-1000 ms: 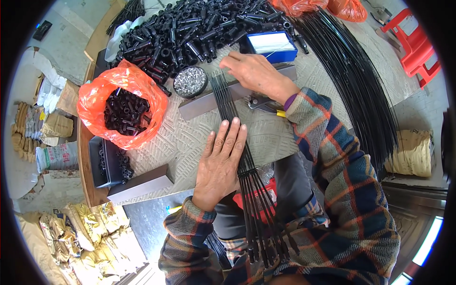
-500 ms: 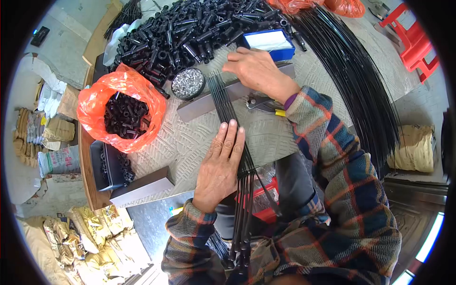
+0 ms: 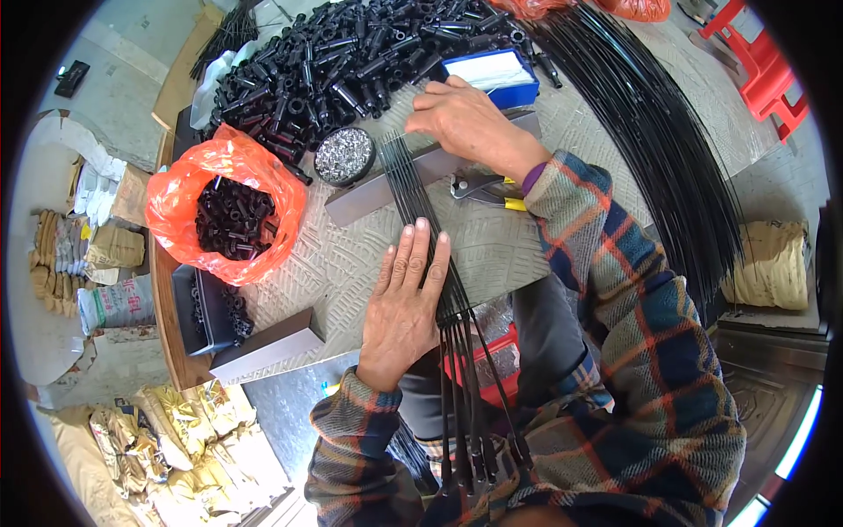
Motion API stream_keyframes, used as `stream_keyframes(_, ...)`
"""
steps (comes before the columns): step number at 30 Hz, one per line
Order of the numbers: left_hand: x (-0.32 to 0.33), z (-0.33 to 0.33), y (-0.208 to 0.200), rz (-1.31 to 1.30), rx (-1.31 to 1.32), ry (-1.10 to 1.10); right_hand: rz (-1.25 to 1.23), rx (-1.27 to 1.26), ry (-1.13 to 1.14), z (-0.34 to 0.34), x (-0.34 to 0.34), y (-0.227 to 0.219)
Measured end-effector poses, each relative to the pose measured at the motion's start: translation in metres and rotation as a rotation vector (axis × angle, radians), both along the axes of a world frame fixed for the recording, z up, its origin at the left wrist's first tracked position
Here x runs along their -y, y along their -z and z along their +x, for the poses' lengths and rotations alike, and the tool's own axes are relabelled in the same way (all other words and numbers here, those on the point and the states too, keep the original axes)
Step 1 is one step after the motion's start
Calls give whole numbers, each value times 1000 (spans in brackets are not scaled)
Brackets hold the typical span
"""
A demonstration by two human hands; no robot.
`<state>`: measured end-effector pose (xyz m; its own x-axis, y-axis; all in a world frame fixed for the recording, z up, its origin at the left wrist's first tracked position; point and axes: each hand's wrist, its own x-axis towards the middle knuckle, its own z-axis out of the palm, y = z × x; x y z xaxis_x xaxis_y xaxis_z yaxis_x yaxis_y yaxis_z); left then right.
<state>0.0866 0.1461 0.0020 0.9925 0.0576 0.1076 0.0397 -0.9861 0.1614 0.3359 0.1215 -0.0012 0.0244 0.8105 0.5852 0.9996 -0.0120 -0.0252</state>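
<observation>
Left hand (image 3: 402, 316) lies flat, fingers extended, on cables (image 3: 404, 180), which cross the bar (image 3: 358, 204) and overhang the table (image 3: 500, 250). Right hand (image 3: 474, 127) curls beside the cable tips; cannot tell whether it grasps anything.

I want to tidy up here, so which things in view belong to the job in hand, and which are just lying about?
Apparently in the job:
black cables, left hand against them, right hand near their tips
metal bar beneath them
perhaps the small metal bits

Apparently lying about:
red stool
gold-brown packages
pliers, untouched
</observation>
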Motion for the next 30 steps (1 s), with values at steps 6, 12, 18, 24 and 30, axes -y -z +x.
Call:
stream_keyframes(6, 3, 4, -5, -91, 47, -7, 18, 94, 18, 2, 3, -5)
stream_keyframes(12, 1, 2, -3, 4, 13, 9, -42, 62, 48, -5, 1, -8)
stream_keyframes(18, 4, 3, -5, -21, 33, 16, 55, 62, -15, -4, -2, -2)
stream_keyframes(24, 1, 0, 2, -1, 10, 34, 11, 41, -23, -5, -4, 1)
stream_keyframes(30, 6, 2, -3, 18, 18, -23, 36, 29, -32, -3, -4, 4)
